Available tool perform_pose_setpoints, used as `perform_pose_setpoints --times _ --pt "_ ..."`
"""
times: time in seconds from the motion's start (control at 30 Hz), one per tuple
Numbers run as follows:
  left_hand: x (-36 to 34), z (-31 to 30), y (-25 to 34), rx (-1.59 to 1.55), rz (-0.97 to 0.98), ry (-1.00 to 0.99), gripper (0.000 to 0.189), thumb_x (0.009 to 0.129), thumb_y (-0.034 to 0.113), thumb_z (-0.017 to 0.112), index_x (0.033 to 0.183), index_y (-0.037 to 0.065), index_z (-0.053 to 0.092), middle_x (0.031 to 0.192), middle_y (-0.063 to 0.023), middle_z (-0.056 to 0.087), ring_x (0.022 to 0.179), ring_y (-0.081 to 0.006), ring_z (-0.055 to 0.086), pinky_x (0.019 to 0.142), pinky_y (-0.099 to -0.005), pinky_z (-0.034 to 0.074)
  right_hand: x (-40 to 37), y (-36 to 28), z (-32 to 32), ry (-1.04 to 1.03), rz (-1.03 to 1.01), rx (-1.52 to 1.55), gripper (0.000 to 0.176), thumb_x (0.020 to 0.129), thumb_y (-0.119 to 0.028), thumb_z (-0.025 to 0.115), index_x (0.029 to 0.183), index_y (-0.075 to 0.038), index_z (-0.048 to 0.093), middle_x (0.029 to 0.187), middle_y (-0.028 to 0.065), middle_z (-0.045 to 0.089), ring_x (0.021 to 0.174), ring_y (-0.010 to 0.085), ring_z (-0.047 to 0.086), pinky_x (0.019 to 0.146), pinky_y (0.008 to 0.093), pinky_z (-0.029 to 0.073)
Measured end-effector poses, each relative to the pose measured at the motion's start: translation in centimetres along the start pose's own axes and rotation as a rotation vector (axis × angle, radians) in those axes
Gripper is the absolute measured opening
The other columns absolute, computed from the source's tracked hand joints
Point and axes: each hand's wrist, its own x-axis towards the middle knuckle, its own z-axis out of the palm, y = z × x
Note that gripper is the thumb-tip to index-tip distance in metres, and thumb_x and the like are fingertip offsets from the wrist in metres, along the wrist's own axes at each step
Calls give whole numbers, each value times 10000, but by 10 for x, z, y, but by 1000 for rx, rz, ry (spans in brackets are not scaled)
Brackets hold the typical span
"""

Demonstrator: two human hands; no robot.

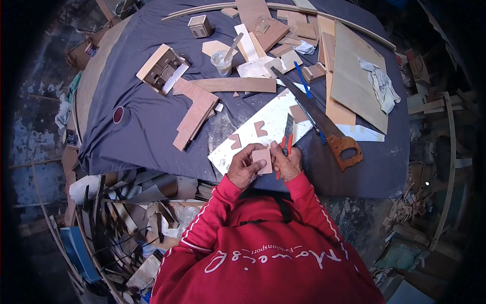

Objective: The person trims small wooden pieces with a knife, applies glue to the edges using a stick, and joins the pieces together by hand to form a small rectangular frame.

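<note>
Between my hands, close to the table's front edge, is a small flat wooden piece [262, 169]. My left hand [245, 166] grips it, thumb across its face. Touching or very near its right edge are the bent fingers of my right hand [286, 162]; what they hold, if anything, is hidden. A tool with red handles [287, 144] lies beside my right hand, partly covered by it. Under and behind the hands lies a white board [274, 120] with notched brown pieces [260, 128] on it.
A handsaw [324, 119] lies to the right, with a blue-framed saw [302, 80] alongside. Farther back stand a plastic cup with a stick [221, 64], a small wooden box [200, 26] and an open wooden box [163, 69]. Plywood [357, 76] covers the right side.
</note>
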Motion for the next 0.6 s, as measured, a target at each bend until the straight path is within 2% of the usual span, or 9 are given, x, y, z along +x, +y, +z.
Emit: perform_pose_setpoints --times 0.1,0.13,0.23,0.27,0.37,0.4,0.53,0.6 --pt "2 2 0 -93 -11 83 264 918 1 549 1180 -23 525 1011 -74 641 868 -140 630 731 -279 519 -2 -4 -6 -66 50 156 482 944 -489 551 834 -25 625 594 3 546 435 53 430 388 218 314" --pt "2 2 0 -138 -30 118 267 920 9 550 1184 -25 525 1010 -74 639 871 -140 628 733 -287 519 -6 -10 -8 -79 48 48 520 976 -502 452 878 -16 608 591 20 528 461 100 452 426 269 349" --pt "4 2 -2 -268 -3 151 279 943 67 543 1215 9 532 1034 -98 631 853 -166 633 720 -301 536 -13 0 -11 -71 -125 -363 545 998 -485 376 949 8 601 621 34 533 478 86 426 453 252 334" --pt "5 2 -1 -341 -8 161 266 949 74 522 1203 -3 533 1012 -103 633 821 -165 628 694 -291 530 -19 1 -12 -81 -160 -427 501 1008 -436 360 954 -1 603 612 43 524 514 132 468 502 298 373" --pt "9 0 -1 -549 -49 173 257 969 107 462 1175 -28 535 958 -116 636 740 -167 613 616 -268 513 -26 -5 -11 -132 -180 -610 445 985 -425 406 944 -19 587 676 210 587 663 396 589 622 461 438" --pt "11 -5 -5 -615 -78 165 265 977 127 444 1170 -30 536 947 -118 635 724 -169 608 593 -264 507 -26 -3 -11 -148 -231 -635 416 986 -406 407 973 -29 580 749 267 600 772 478 583 666 512 439" --pt "15 -15 -17 -714 -99 89 302 997 190 391 1127 -36 543 901 -116 631 663 -162 593 526 -258 492 -21 -6 -12 -141 -245 -726 383 979 -395 427 1025 -46 580 789 276 612 792 477 594 669 532 441" --pt "14 -7 -12 -579 -114 210 243 980 146 426 1095 -30 547 879 -106 633 645 -152 597 523 -254 499 -18 -5 -13 -77 -241 -751 362 969 -388 457 1047 -54 576 803 279 614 787 478 594 669 542 440"
